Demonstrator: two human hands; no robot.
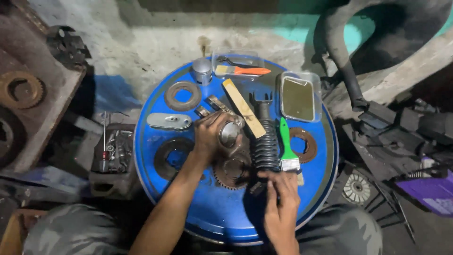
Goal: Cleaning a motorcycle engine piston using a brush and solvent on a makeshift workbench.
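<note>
- Right hand (pixel 281 198) pinches the lower end of the black ribbed boot (pixel 264 141); its long axis runs up-frame.
- Left hand (pixel 210 134) wraps the metal cylinder (pixel 230 133), just left of it.

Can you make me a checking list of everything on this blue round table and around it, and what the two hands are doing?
Surface: top of a blue drum, used as a table.
Job's things: shiny metal cylinder; black ribbed rubber boot with a forked metal end.
Clutter: flat ring, toothed gear, piston, green-handled brush, orange-handled brush in a clear tray, wooden stick, clear tub of dark liquid.
Hands: left hand wraps the cylinder; right hand pinches the boot's lower end.
Cables: nothing seen.
Surroundings: rusty sprocket on the left, box of small tools, black exhaust pipe.
</note>
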